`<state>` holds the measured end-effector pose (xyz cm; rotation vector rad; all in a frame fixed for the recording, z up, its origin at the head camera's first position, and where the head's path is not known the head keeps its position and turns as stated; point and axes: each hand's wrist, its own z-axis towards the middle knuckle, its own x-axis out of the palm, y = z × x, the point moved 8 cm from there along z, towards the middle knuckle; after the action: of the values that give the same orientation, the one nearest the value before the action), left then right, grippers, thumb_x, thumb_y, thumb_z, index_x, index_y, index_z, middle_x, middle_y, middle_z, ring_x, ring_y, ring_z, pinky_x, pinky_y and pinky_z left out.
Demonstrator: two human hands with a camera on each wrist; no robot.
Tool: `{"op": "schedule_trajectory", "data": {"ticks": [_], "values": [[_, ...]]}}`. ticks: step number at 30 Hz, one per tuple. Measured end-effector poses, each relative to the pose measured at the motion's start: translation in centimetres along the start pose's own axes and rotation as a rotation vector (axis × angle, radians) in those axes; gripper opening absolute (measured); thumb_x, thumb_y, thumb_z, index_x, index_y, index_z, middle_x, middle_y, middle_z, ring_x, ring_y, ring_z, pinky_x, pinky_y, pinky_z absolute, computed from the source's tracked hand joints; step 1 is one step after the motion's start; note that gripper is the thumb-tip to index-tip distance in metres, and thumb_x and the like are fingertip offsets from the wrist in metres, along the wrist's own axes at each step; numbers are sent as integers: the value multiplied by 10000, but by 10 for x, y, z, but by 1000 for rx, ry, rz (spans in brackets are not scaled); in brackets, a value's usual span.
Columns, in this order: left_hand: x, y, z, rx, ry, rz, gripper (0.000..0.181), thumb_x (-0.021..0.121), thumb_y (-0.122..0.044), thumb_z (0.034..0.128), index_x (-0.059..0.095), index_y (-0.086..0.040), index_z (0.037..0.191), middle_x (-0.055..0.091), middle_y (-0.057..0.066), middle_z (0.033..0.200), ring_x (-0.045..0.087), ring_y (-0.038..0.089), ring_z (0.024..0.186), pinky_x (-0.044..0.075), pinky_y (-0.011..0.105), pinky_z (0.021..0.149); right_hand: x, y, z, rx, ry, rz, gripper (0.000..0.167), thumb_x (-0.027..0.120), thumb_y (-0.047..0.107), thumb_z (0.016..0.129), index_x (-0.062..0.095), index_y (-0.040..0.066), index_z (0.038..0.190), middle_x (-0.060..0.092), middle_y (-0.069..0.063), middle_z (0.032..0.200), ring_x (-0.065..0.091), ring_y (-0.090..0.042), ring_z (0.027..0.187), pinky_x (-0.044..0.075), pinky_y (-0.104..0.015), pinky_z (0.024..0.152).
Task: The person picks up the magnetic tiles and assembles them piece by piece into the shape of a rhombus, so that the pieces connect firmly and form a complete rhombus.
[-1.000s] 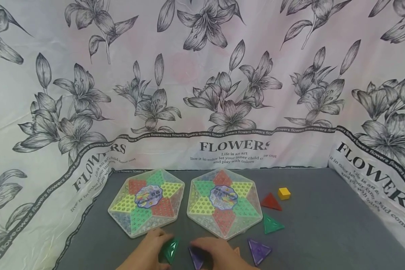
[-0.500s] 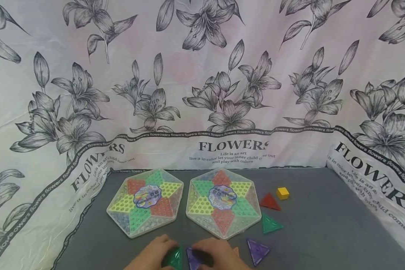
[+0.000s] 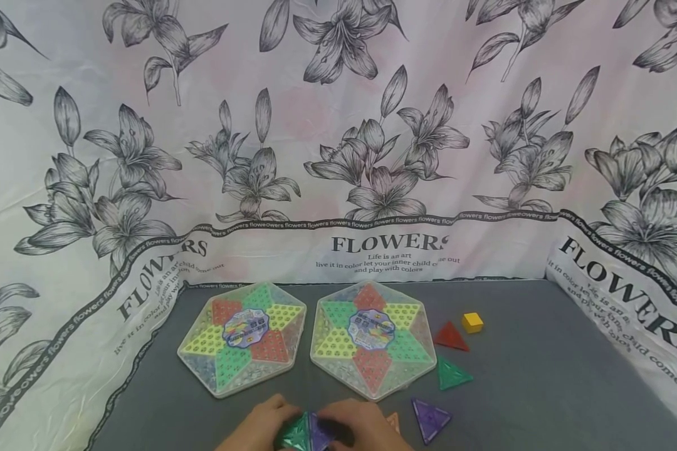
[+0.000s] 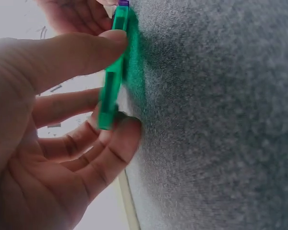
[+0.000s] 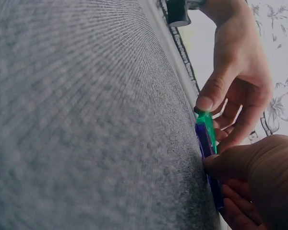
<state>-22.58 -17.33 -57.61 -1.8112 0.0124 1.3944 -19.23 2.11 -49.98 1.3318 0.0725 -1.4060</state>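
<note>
At the near edge in the head view, the left hand (image 3: 264,426) holds a green triangle tile (image 3: 297,432) and the right hand (image 3: 363,426) holds a purple one (image 3: 319,431); their edges meet. In the left wrist view the left hand (image 4: 62,115) pinches the green tile (image 4: 113,76) between thumb and fingers, just off the grey cloth. From the right wrist, the right hand (image 5: 264,177) has its thumb on the purple tile (image 5: 209,167), with the green tile (image 5: 207,125) beside it. The right hand's fingertips are partly hidden.
Two hexagonal boxes (image 3: 242,338) (image 3: 374,338) lie beyond the hands. On the right are a yellow cube (image 3: 472,322), a red triangle (image 3: 452,337), a green triangle (image 3: 453,374), a purple triangle (image 3: 430,420) and an orange piece (image 3: 393,421) partly behind the right hand.
The left hand has moved right with the green tile, closing the gap to the purple tile. The right hand has shifted slightly left, and the two tiles now meet.
</note>
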Motion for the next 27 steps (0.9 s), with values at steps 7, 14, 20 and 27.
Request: {"op": "schedule_trajectory", "data": {"ticks": [7,14,20,27], "values": [[-9,-6,-3,94,-73,-122,457,902,-395,912,772,-203,1306,624,-119,1117,595,-47,955,581,216,750,1,0,-2,36,-7,69,426,853,32,891,765,137,1294,799,-1,1247,730,-106,1156,622,-289,936],[-36,-53,-6,51,-84,-385,319,914,-298,911,800,-188,1188,728,-7,1186,682,-10,958,617,247,758,1,-1,-2,43,-11,75,420,854,49,907,760,137,1307,797,-1,1255,733,-116,1167,624,-294,946],[-47,-78,-8,-12,-70,-416,333,925,-208,892,800,-128,1190,797,64,1177,719,10,978,625,248,809,2,-2,-3,38,-11,90,434,851,30,901,757,147,1308,794,-1,1264,731,-112,1167,622,-287,942],[-41,-77,-9,58,-122,-329,381,923,-270,902,796,-136,1234,807,46,1181,709,5,1042,622,264,846,2,0,-3,16,-30,89,454,853,9,896,750,133,1320,794,-17,1269,738,-130,1163,625,-284,940]]}}
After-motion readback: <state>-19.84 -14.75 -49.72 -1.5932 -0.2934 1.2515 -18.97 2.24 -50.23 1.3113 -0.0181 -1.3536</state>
